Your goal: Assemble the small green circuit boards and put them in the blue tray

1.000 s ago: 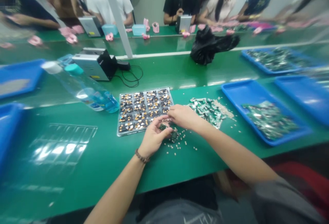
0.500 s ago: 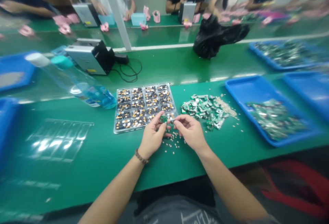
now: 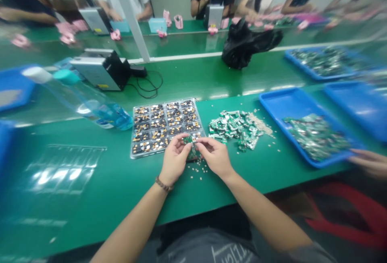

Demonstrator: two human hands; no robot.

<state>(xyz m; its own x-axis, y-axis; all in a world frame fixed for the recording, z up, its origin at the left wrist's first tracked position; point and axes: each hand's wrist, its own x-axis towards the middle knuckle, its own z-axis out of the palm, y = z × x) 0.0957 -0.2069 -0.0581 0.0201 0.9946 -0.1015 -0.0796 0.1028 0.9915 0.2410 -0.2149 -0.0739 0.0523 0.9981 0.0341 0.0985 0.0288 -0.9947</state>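
Observation:
My left hand (image 3: 175,156) is closed on a small green circuit board (image 3: 188,139), its thumb pressed on the near side. Against the board's right edge, my right hand (image 3: 216,154) pinches with thumb and forefinger; a small silvery part shows between the thumbs, but what the right fingertips grip is too small to make out. Both hands are above the front right corner of a clear compartment tray (image 3: 135,156) filled with black, white and orange parts. Tiny beige pieces (image 3: 197,170) lie scattered below. To the right lies a heap of green circuit boards (image 3: 232,126).
A blue tray (image 3: 276,98) with more boards stands at right, a co-worker's hand (image 3: 370,161) at its near corner. Bottles (image 3: 105,112) and a silver-black device (image 3: 99,69) are at left, near a clear lid (image 3: 68,166). A black bag (image 3: 238,45) sits behind; people work opposite.
My right hand has come in against the board in my left hand, closing the gap between them. A co-worker's hand has appeared at the blue tray. The view has shifted slightly.

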